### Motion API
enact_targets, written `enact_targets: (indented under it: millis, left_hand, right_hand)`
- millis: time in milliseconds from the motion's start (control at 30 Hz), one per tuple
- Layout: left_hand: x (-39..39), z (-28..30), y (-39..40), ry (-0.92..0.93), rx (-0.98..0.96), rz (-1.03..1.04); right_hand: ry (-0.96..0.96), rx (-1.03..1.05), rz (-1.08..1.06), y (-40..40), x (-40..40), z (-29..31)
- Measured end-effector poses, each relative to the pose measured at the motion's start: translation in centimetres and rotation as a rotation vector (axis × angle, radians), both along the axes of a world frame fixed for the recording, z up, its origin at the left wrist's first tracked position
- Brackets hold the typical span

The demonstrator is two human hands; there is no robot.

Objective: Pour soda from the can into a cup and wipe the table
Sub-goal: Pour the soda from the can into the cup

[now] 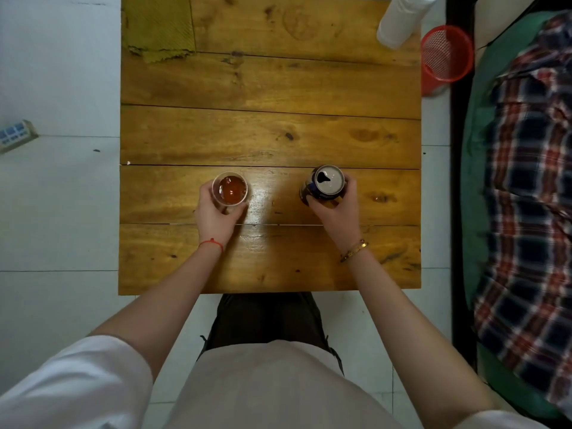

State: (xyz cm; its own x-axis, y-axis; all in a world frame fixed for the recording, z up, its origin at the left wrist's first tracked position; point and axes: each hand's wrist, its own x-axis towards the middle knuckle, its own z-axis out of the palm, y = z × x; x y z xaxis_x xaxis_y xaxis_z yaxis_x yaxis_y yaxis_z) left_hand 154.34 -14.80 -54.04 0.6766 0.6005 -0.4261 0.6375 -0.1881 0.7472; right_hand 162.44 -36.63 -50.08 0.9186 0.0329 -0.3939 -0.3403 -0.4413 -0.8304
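A clear plastic cup point(230, 188) with brown soda in it stands on the wooden table point(269, 134), left of centre. My left hand point(215, 212) grips the cup from the near side. To the right, a dark blue soda can point(325, 183) stands upright, its top open. My right hand point(335, 210) is wrapped around the can. A yellow-green cloth point(158, 26) lies flat at the table's far left corner. A few wet spots point(380, 198) show on the wood right of the can.
A white paper roll point(399, 21) stands at the table's far right corner. A red mesh bin point(444, 58) sits on the floor beyond the right edge. A bed with a plaid cloth point(526, 196) runs along the right. A power strip point(15, 134) lies on the floor at left.
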Motion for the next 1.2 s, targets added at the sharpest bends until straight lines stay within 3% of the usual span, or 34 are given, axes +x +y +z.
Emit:
enact_targets:
  millis: [133,400,467,600,667,867,1200]
  left_hand:
    - [-0.5,0.5,0.1,0.073,-0.028,-0.061]
    - [-1.0,8.9,-3.4,0.256,0.023,0.145]
    - [-0.4,11.3,-4.6,0.250,-0.145,0.142]
    - [1.3,16.3,-6.6,0.173,-0.862,0.202]
    - [1.6,18.1,-7.2,0.158,-0.989,0.160]
    - [0.2,21.2,-7.8,0.102,-1.090,0.107]
    - [-2.4,24.8,-6.1,0.029,-0.984,0.009]
  right_hand:
    - [0.008,0.019,-0.001,-0.1,-0.3,1.7]
    - [-0.007,0.074,-0.026,-0.6,-0.8,10.1]
    - [-0.009,0.103,-0.016,-0.7,-1.2,12.4]
    - [-0.044,0.146,-0.006,-1.0,-2.3,16.7]
    - [-0.070,0.159,0.007,-1.1,-3.1,18.4]
    - [-0.155,0.140,0.044,-1.1,-6.3,21.2]
    - [-0.200,0.235,0.108,-1.0,-9.1,24.7]
